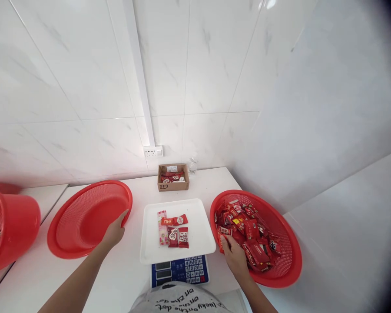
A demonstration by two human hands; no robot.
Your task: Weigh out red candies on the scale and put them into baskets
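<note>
Upper centre: I observe a white conduit (138, 65) running down the tiled wall (215, 65) to a socket plate (153, 151) near mid-frame.

scale (180, 272) partly hidden, leftmost basket (22, 224) cut off

Pretty bright shot overall, soft even light on the white wall (169, 78). Small blown-out glare spot up around 12 to 1 o'clock, and the wall goes greyer toward 3. Red bounce tints the tiles near 9. Super wide view, so the baskets (87, 219) look stretched, and there's a black curved corner at 1 to 2 o'clock.
</note>
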